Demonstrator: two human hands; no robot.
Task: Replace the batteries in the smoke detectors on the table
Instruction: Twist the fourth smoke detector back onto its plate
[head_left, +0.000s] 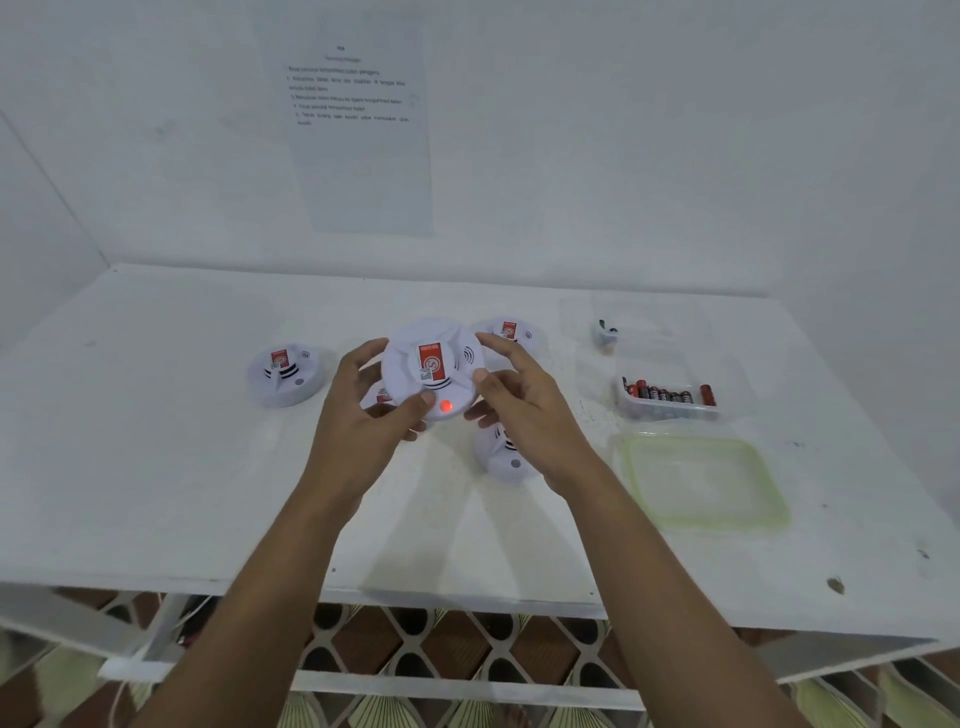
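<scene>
Smoke detector (434, 369): light, rigid, smooth plastic, we reckon.
Rim: safest hold, we judge.
Left grip (363, 410), right grip (519, 400): both clasp it now.

A white wall (675, 156) fills the top. A sheet of paper (363, 171) with small writing is stuck on it at 12 o'clock. A white table (156, 467) stands against the wall. At 6 o'clock, the floor (457, 649) shows brown diamond shapes.

The smoke detector (432, 368) is smooth white plastic (red paper label), the table (156, 467) matt, scuffed white.
</scene>
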